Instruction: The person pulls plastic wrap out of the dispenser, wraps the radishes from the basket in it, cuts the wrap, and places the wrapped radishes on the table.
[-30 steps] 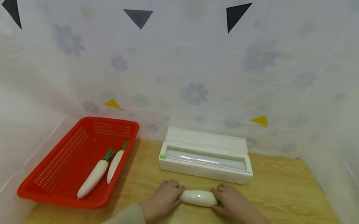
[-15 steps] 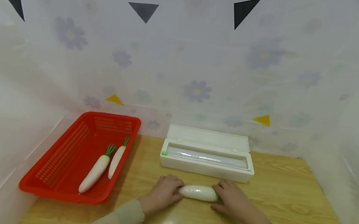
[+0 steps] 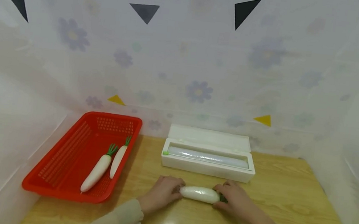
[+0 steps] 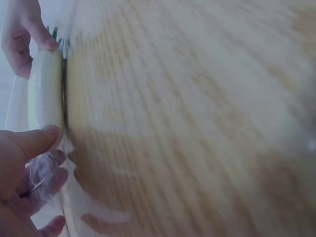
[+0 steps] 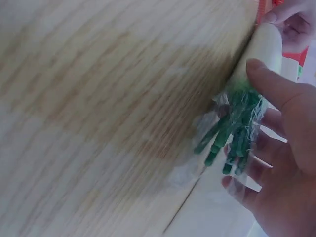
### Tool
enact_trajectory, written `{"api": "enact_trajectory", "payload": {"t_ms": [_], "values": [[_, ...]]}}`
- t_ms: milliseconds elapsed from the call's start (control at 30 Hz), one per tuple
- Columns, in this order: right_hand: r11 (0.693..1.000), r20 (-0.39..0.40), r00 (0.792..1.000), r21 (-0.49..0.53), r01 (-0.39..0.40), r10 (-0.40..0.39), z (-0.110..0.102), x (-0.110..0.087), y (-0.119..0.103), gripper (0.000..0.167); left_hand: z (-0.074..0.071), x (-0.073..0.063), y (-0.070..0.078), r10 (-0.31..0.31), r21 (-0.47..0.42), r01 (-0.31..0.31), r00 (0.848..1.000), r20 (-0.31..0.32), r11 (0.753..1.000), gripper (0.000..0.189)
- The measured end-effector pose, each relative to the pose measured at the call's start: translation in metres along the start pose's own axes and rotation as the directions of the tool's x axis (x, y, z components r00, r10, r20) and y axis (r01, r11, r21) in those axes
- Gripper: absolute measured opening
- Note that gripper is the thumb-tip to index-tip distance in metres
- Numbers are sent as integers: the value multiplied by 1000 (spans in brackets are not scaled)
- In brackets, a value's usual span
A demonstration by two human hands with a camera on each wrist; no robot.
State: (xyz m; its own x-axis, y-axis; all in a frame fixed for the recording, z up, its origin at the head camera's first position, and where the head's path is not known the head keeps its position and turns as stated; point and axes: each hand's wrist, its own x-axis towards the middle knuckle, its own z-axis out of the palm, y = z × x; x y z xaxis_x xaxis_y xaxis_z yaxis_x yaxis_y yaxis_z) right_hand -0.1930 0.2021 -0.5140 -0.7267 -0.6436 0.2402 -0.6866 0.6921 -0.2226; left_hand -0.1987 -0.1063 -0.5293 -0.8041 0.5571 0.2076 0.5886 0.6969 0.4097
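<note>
A white radish [image 3: 198, 194] in clear plastic wrap lies crosswise on the wooden table, between both hands. My left hand [image 3: 161, 195] holds its left tip, thumb on top; in the left wrist view, crumpled loose wrap [image 4: 43, 173] trails from that tip over the fingers. At the leafy end, my right hand [image 3: 236, 202] grips the radish with the thumb pressed near the base of the green stalks [image 5: 236, 128]. Those stalks are covered by wrinkled film, as the right wrist view shows, with the fingers curved beneath them.
Behind the hands stands a white cling film box [image 3: 207, 169], lid up, with a roll of film [image 3: 207, 157] inside. To the left, a red plastic basket [image 3: 59, 192] contains two more white radishes [image 3: 96, 173]. A patterned white curtain [image 3: 185, 54] encloses the table [image 3: 295, 197].
Both hands keep their hold on the wrapped radish at its two ends. It has turned slightly between them, and more of its dark green end shows beside the right hand.
</note>
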Motion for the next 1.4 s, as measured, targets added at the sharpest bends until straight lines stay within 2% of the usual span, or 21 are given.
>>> {"api": "enact_trajectory", "payload": {"t_ms": [133, 200, 367, 533, 733, 867, 1000, 1167, 1333, 1400], "values": [[1000, -13, 1000, 19, 16, -15, -3, -3, 2, 44, -3, -2, -1, -15, -68, 16, 1000, 15, 998, 19], [999, -14, 999, -11, 36, -36, -3, -3, 1, 46, -3, -2, -1, -22, -87, 25, 999, 32, 996, 18], [999, 19, 1000, -43, 16, -16, 0, -1, -4, 48, -4, -3, 2, -25, -100, 29, 999, 40, 995, 18], [1000, 22, 1000, 5, -10, 9, 3, 0, -4, 38, -3, -5, 2, -44, -102, 44, 999, 5, 994, 18], [999, -27, 1000, 47, 0, 1, 4, 2, 2, 38, -4, -6, -1, -97, -116, 86, 992, -86, 990, 15], [997, -6, 1000, 70, -25, 25, 1, 3, 6, 41, -3, -9, -4, -127, -130, 109, 982, -138, 985, 11], [998, 20, 999, 59, -28, 27, -3, 4, 6, 42, -3, -11, -5, -152, -138, 130, 975, -163, 982, 10], [998, 41, 999, 54, -31, 29, -6, 6, 7, 42, -5, -13, 2, -184, -214, 141, 963, -199, 967, 6], [992, 70, 997, 115, -48, 40, -4, 7, 10, 42, -4, -15, 16, -147, -227, 93, 961, -233, 969, 11], [988, 77, 996, 142, -57, 46, -3, 6, 12, 41, -3, -14, 21, -134, -223, 84, 965, -223, 971, 12]]}}
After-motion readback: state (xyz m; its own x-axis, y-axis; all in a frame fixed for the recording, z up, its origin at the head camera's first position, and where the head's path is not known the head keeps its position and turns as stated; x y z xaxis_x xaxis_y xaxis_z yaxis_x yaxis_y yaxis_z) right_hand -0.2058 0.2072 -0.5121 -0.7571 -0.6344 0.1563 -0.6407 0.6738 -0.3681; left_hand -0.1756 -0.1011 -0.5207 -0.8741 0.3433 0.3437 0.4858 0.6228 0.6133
